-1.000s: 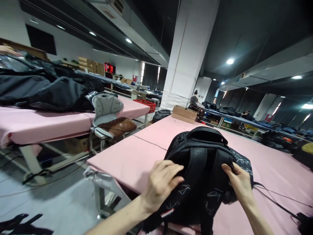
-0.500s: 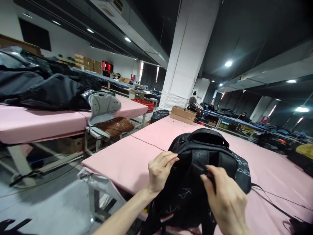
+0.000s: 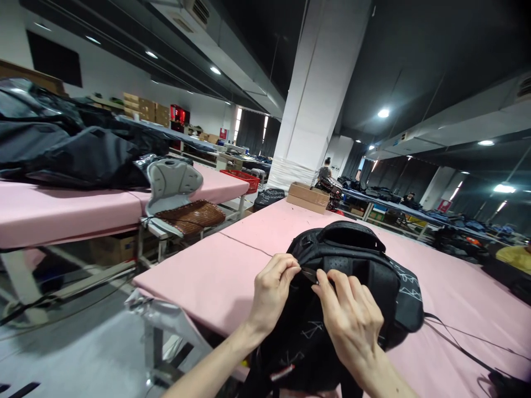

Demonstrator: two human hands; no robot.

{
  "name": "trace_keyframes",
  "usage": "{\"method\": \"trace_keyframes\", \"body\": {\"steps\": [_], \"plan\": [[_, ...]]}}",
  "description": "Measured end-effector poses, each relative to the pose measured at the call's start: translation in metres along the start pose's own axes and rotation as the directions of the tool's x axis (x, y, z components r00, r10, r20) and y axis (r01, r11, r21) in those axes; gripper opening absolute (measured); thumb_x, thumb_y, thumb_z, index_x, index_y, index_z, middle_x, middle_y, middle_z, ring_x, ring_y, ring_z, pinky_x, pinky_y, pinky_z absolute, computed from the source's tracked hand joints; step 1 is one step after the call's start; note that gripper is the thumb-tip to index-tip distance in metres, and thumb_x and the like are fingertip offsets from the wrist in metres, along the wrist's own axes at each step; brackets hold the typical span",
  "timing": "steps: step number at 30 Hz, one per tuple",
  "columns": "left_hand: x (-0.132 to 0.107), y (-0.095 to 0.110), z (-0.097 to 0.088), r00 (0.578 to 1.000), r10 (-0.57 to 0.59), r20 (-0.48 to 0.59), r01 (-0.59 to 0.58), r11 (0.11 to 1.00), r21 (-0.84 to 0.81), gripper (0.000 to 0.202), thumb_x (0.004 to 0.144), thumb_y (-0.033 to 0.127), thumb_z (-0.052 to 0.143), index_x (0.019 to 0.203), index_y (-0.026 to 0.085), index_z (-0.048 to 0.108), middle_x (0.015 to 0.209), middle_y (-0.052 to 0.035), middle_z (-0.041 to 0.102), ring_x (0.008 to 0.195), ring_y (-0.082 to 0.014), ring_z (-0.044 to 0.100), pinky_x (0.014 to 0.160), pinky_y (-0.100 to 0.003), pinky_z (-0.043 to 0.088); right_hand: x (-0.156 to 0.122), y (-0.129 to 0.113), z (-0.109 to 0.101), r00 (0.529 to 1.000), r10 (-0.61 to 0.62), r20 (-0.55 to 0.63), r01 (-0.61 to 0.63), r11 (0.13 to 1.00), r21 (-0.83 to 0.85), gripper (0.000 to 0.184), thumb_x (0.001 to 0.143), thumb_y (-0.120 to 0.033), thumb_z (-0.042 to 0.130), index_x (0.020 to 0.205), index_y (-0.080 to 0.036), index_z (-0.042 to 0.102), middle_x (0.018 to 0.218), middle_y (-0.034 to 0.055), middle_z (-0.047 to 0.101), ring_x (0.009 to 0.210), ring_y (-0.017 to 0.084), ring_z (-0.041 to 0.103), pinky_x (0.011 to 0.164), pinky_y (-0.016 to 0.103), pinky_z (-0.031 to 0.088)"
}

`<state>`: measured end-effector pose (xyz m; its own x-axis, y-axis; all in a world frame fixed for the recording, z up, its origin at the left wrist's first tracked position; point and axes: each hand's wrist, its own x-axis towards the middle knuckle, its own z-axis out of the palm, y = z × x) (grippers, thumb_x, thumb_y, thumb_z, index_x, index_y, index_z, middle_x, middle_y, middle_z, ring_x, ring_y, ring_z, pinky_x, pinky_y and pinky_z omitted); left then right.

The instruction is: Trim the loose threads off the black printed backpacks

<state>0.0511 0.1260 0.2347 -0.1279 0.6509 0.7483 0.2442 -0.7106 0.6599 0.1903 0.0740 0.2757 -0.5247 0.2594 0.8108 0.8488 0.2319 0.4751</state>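
A black backpack (image 3: 352, 260) with white line drawings on it stands at the near edge of the pink-covered table, its carry handle on top. My left hand (image 3: 271, 293) is closed in a pinch at the bag's upper left edge; whatever is between the fingertips is too small to make out. Small thread snips (image 3: 309, 273) are gripped in my right hand (image 3: 350, 312), their dark blades pointing left, close to the left fingertips. My right fingers hide most of the snips. Straps hang down from the bag below my hands.
The pink table (image 3: 203, 265) carries a cardboard box (image 3: 307, 198) at its far end. A grey chair (image 3: 174, 190) stands at the left, before another pink table heaped with black bags (image 3: 78, 149). A white pillar (image 3: 313, 99) rises behind. Other people are further back.
My right hand has moved left and up, bringing the snips from the middle of the bag to my left fingertips. The left hand keeps its pinch at the bag's edge.
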Motion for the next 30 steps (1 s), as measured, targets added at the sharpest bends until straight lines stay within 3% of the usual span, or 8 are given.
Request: {"method": "trace_keyframes", "body": {"steps": [5,18,20,24,26,30], "plan": [[0.0,0.001,0.0,0.996,-0.093,0.016,0.094,0.993,-0.067,0.018,0.086,0.026,0.045,0.074,0.017,0.055,0.084,-0.0034,0.057,0.08,-0.0143,0.054,0.07,-0.023,0.042,0.002,-0.001,0.001,1.0,0.0,0.011,0.0,1.0,-0.002,0.018,0.087,-0.021,0.055,0.102,-0.014,0.062,0.082,0.005,0.062,0.065,0.013,0.049,0.058,0.03,0.028],[-0.001,0.006,0.0,0.988,-0.146,0.041,0.149,0.985,-0.088,0.021,0.083,0.033,0.05,0.07,0.018,0.057,0.088,-0.0039,0.056,0.088,-0.0164,0.053,0.074,-0.023,0.042,0.002,-0.001,0.004,1.0,-0.009,0.028,0.009,1.0,-0.008,0.012,0.085,-0.015,0.055,0.094,-0.013,0.062,0.069,0.0021,0.057,0.06,0.013,0.044,0.054,0.03,0.024],[0.002,0.004,-0.002,0.972,-0.229,0.057,0.236,0.956,-0.174,0.023,0.081,0.037,0.052,0.07,0.017,0.057,0.087,-0.0041,0.058,0.088,-0.0172,0.054,0.075,-0.025,0.042,0.002,0.001,0.003,0.999,0.0,0.045,0.0,1.0,-0.002,0.012,0.085,-0.015,0.054,0.094,-0.013,0.062,0.07,0.0023,0.057,0.061,0.013,0.044,0.055,0.03,0.025],[0.003,-0.004,-0.007,0.893,-0.427,0.143,0.447,0.8,-0.399,0.044,0.084,0.053,0.042,0.067,0.014,0.056,0.091,-0.0084,0.062,0.094,-0.0209,0.056,0.079,-0.03,0.044,0.0,0.005,-0.001,0.998,0.017,0.057,-0.018,1.0,0.005,0.016,0.087,-0.018,0.054,0.099,-0.013,0.062,0.077,0.0047,0.06,0.066,0.014,0.046,0.057,0.03,0.026],[0.001,-0.007,-0.008,0.895,-0.417,0.155,0.443,0.805,-0.394,0.047,0.084,0.054,0.04,0.071,0.013,0.059,0.098,-0.0101,0.061,0.097,-0.0216,0.055,0.082,-0.031,0.044,0.0,0.007,-0.002,0.999,0.008,0.047,-0.009,1.0,0.011,0.017,0.087,-0.019,0.054,0.1,-0.013,0.062,0.079,0.0052,0.061,0.065,0.014,0.045,0.058,0.03,0.027],[-0.002,-0.009,-0.006,0.923,-0.353,0.153,0.383,0.878,-0.286,0.032,0.083,0.043,0.048,0.089,0.014,0.06,0.096,-0.0069,0.061,0.094,-0.0191,0.055,0.085,-0.03,0.041,0.0,0.006,-0.001,0.999,0.0,0.033,0.0,1.0,0.012,0.016,0.086,-0.018,0.055,0.098,-0.012,0.063,0.077,0.0051,0.061,0.065,0.014,0.046,0.057,0.03,0.026]]}}
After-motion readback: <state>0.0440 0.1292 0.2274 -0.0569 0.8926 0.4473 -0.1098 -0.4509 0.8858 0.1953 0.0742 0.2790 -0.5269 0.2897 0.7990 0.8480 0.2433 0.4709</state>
